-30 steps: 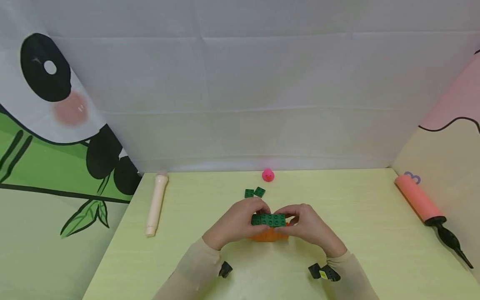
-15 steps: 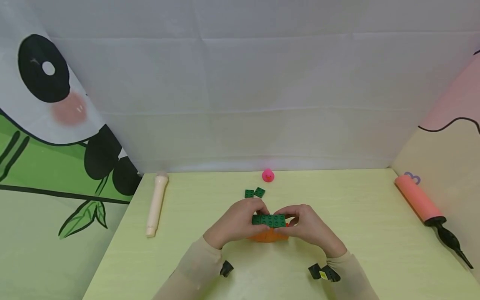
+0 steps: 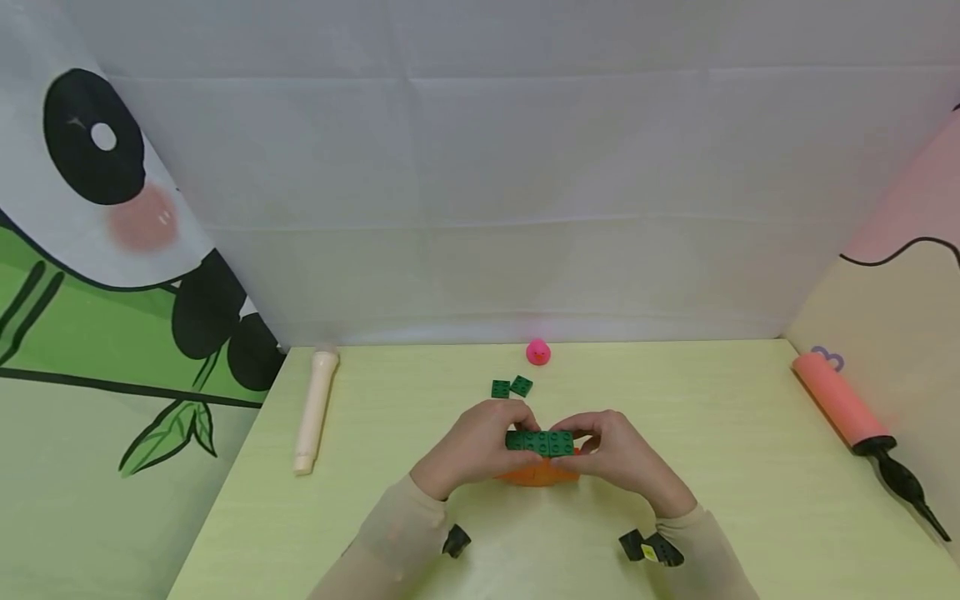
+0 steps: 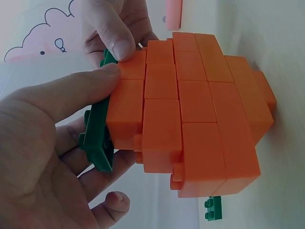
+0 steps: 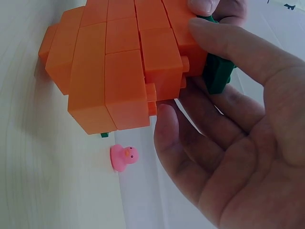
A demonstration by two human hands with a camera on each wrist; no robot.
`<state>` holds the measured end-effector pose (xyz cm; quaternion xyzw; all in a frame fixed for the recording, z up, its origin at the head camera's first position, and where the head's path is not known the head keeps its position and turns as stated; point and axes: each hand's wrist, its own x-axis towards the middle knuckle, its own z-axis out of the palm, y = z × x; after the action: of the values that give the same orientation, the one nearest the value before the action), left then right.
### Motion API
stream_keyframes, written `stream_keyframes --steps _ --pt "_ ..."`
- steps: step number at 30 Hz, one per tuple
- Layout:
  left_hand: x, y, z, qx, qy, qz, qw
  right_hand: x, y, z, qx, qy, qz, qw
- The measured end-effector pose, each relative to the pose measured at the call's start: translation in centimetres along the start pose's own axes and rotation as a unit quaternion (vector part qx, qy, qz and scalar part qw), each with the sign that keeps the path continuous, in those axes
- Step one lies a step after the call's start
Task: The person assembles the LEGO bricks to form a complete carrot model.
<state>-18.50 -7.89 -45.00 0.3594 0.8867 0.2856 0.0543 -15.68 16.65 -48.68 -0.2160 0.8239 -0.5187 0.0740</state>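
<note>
An orange stepped block of stacked toy bricks (image 3: 536, 476) stands on the table, narrower at its foot in the left wrist view. Across its top lies a layer of green toy bricks (image 3: 542, 443), overhanging the orange ones at both ends. My left hand (image 3: 483, 439) grips the left end, thumb in front and fingers behind. At the right end my right hand (image 3: 621, 452) pinches the green layer the same way. In the left wrist view the green brick (image 4: 98, 131) overhangs the orange wall, and in the right wrist view the other green end (image 5: 218, 75) shows.
Two small loose green bricks (image 3: 500, 388) lie beyond the hands. Behind them sits a pink rubber duck (image 3: 537, 352) near the table's back edge. A pale wooden-looking rod (image 3: 316, 412) is at the left, and a coral hand pump (image 3: 843, 400) with a black end lies at the right.
</note>
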Motion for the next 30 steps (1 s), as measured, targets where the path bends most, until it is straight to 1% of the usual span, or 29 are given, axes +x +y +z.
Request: stream_keyframes --steps 8,12,15,19,24,27,30 --pt "-0.1 -0.2 0.2 -0.031 -0.002 -0.019 0.9993 -0.1 0.0 0.1 -0.002 0.002 -0.003 1.0" --pt "-0.2 -0.5 0.5 -0.048 0.005 -0.025 0.9985 -0.1 -0.1 0.1 -0.003 0.001 -0.004 1.0" --pt "-0.4 -0.8 0.7 -0.068 0.012 -0.028 0.9972 0.0 0.0 0.2 -0.004 0.001 -0.006 1.0" --pt "-0.6 -1.3 1.3 -0.102 0.026 -0.031 0.9939 0.0 0.1 0.1 -0.007 0.001 -0.008 0.9999" --pt "-1.0 -1.7 2.1 -0.146 0.048 -0.039 0.9873 0.1 0.1 0.2 -0.008 0.003 -0.003 1.0" --pt "-1.2 -1.9 2.5 -0.161 0.058 -0.043 0.9843 0.1 0.1 0.2 -0.006 0.003 0.001 1.0" --pt "-1.3 -1.9 2.6 -0.166 0.061 -0.04 0.9834 0.1 0.2 0.2 -0.008 0.003 0.001 1.0"
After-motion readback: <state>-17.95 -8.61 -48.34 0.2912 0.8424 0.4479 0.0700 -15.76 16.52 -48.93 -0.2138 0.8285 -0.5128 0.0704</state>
